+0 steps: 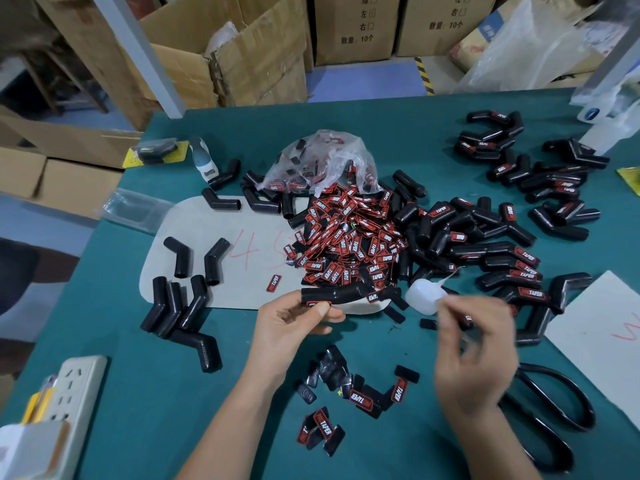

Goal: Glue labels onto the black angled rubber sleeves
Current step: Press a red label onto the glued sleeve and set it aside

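Note:
My left hand (294,320) grips a black angled rubber sleeve (341,293) by its left end, thumb pressing on a label on its underside. My right hand (474,344) is motion-blurred, its fingertips close to the right side of a small white glue bottle (423,296) that lies on the mat; whether it holds anything is unclear. A heap of red-and-black labels (349,244) spills from a clear plastic bag (322,164). Unlabelled sleeves (180,306) lie at the left. Labelled sleeves (509,268) pile up at the right and far right (540,174).
The table has a green mat (173,427). Loose labels (360,396) lie near the front between my arms. Black scissors (554,410) are at the right, a power strip (72,386) at the left edge, a white board (602,327) at right. Cardboard boxes (353,26) stand behind.

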### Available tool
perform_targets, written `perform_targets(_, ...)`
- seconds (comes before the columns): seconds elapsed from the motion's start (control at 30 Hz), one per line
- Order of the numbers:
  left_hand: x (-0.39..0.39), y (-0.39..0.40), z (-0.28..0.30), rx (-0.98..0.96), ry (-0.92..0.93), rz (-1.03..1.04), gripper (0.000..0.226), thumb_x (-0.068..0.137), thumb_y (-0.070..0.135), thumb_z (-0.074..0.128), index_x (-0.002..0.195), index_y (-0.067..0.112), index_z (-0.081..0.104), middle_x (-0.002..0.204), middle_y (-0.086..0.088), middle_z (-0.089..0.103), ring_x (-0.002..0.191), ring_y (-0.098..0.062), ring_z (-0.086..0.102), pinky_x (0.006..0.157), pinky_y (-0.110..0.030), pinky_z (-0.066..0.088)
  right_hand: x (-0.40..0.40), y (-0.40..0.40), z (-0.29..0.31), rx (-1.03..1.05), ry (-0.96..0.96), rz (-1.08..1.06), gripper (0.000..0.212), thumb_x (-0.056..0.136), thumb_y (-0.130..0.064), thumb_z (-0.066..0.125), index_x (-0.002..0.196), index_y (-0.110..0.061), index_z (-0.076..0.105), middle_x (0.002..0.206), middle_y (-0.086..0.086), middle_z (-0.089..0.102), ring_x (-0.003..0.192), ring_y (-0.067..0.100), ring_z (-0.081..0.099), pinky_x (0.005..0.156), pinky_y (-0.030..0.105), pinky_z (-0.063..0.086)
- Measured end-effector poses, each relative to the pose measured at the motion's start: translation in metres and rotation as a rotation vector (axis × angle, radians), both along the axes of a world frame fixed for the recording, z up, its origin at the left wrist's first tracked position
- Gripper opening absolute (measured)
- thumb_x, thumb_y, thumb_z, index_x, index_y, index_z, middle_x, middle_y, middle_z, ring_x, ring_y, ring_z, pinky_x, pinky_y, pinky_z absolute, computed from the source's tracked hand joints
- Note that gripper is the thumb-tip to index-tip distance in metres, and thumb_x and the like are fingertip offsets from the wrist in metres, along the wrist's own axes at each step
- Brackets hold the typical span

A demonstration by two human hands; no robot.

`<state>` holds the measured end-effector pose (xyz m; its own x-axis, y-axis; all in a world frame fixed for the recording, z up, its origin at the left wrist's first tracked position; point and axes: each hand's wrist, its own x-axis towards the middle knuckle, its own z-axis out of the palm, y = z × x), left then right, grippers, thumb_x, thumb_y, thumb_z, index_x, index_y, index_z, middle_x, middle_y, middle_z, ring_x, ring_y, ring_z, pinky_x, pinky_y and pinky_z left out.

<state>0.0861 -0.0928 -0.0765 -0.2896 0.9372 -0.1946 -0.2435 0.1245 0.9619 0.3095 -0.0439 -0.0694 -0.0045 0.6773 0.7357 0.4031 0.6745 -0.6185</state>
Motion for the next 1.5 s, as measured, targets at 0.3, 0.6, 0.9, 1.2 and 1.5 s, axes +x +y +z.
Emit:
perform_targets(0.3,-0.005,-0.001,0.003,-0.003,0.003,0.002,0.014,0.089,0.016,0.072,0.096,0.014,0.084,0.090,-0.017,0.081,0.084,-0.023,0.079,0.068,-0.023,0.058,-0.062,0.006,-0.005,-0.675,0.000,0.441,0.047,0.102,-0.012,0.068,0.139,-0.040,0.061,0.128,-0.018,0.055,0.105,0.016,0.069,0.094,0.032,0.057)
perform_targets(0.6,-0.004,-0.002,0.004,-0.003,0.043,-0.062,0.018,0.082,0.033,0.079,0.092,0.019,0.085,0.080,-0.011,0.077,0.056,-0.016,0.058,0.055,-0.024,0.049,-0.061,0.005,-0.007,-0.806,0.084,0.488,0.042,0.095,-0.022,0.074,0.129,-0.045,0.063,0.124,-0.009,0.069,0.114,0.022,0.069,0.093,0.049,0.058)
perform_targets(0.9,-0.006,-0.003,0.002,0.021,0.072,-0.097,0.019,0.085,0.034,0.075,0.096,0.021,0.084,0.085,-0.010,0.078,0.059,-0.016,0.058,0.054,-0.026,0.050,-0.060,0.005,-0.009,-0.867,0.177,0.513,0.036,0.095,-0.015,0.077,0.121,-0.038,0.069,0.119,-0.004,0.070,0.102,0.020,0.076,0.093,0.048,0.060)
perform_targets(1.2,-0.002,-0.003,0.004,0.013,0.095,-0.084,0.019,0.092,0.014,0.068,0.096,0.021,0.085,0.084,-0.008,0.078,0.057,-0.016,0.058,0.052,-0.026,0.050,-0.061,0.006,-0.011,-0.915,0.269,0.519,0.031,0.093,-0.011,0.079,0.115,-0.032,0.072,0.110,0.007,0.074,0.092,0.023,0.079,0.092,0.041,0.062)
perform_targets(1.5,0.001,-0.003,0.007,0.015,0.122,-0.091,0.024,0.093,0.013,0.065,0.095,0.026,0.085,0.079,0.000,0.076,0.058,-0.013,0.059,0.052,-0.024,0.050,-0.061,0.006,-0.011,-0.915,0.258,0.500,0.029,0.088,-0.022,0.082,0.114,-0.033,0.072,0.113,0.003,0.073,0.096,0.024,0.078,0.093,0.049,0.061)
